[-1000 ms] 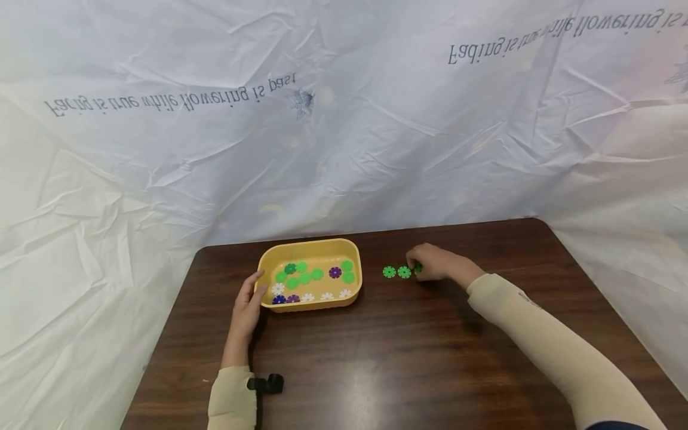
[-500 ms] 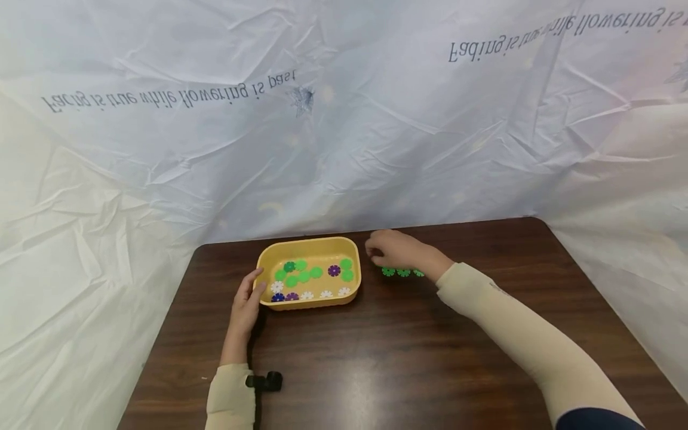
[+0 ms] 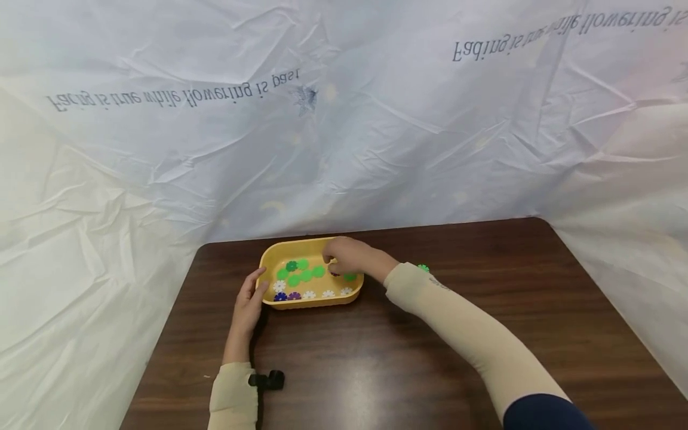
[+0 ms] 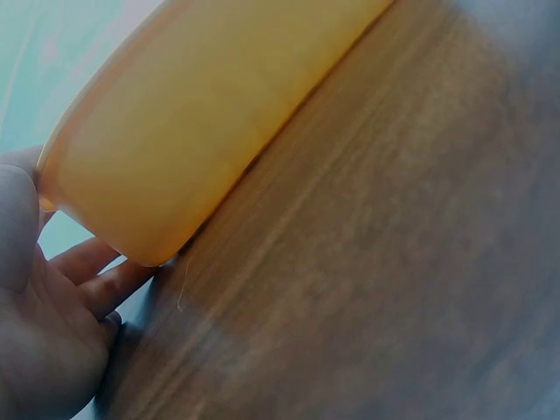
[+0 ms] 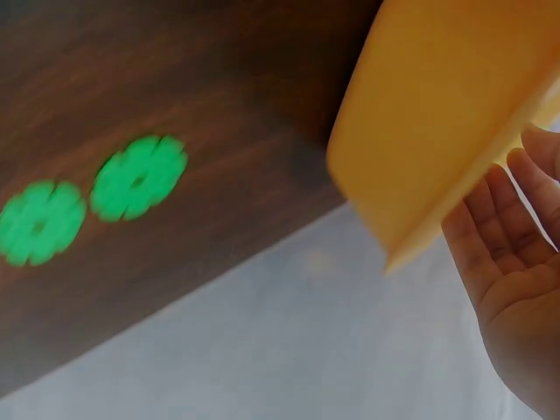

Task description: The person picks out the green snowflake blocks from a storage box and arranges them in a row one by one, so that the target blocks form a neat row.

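i'm seeing my left hand (image 3: 248, 304) resting relaxed fingers on the yellow tray (image 3: 269, 255) – my right hand (image 3: 348, 257), fingers loosely extended, is hovering inside it, holding nothing.

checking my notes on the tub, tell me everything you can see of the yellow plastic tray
The yellow plastic tray is a shallow rounded rectangle with smooth walls, sitting flat on the dark wooden table near its far edge. Green, white, purple and blue flower-shaped discs lie inside. The left hand touches its near-left corner; the right hand reaches over its right end.
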`<state>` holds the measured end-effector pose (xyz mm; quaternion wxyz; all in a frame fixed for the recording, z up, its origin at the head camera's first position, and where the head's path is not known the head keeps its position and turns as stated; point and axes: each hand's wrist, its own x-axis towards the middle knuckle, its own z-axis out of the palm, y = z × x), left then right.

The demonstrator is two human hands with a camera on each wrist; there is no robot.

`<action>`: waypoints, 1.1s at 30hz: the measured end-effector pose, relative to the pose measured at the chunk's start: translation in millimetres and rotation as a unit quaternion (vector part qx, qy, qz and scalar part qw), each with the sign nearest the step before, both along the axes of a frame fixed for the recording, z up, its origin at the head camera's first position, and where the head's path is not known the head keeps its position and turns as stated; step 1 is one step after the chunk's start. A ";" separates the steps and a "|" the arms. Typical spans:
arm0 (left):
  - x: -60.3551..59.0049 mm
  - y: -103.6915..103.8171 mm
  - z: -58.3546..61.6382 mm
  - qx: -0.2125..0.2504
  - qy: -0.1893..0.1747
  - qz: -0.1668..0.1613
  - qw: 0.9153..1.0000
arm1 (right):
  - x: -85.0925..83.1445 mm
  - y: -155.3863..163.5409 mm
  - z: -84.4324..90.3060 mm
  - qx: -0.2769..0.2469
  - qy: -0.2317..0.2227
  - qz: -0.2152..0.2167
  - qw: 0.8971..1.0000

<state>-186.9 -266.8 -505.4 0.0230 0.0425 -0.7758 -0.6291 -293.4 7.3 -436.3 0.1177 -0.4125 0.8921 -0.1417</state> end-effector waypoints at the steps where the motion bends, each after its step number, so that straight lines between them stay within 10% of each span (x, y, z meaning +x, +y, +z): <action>1: 0.0 0.3 -0.1 0.001 -0.001 0.000 1.000 | -0.9 -4.6 -3.2 0.000 -0.003 0.000 1.000; 21: -1.7 3.4 1.8 -0.006 0.003 0.002 1.000 | -0.2 -39.6 -37.9 0.041 0.002 -0.033 0.999; 33: -12.2 -7.5 -31.5 -0.012 0.017 0.013 1.000 | 9.0 -45.4 -44.1 0.024 -0.004 -0.042 0.999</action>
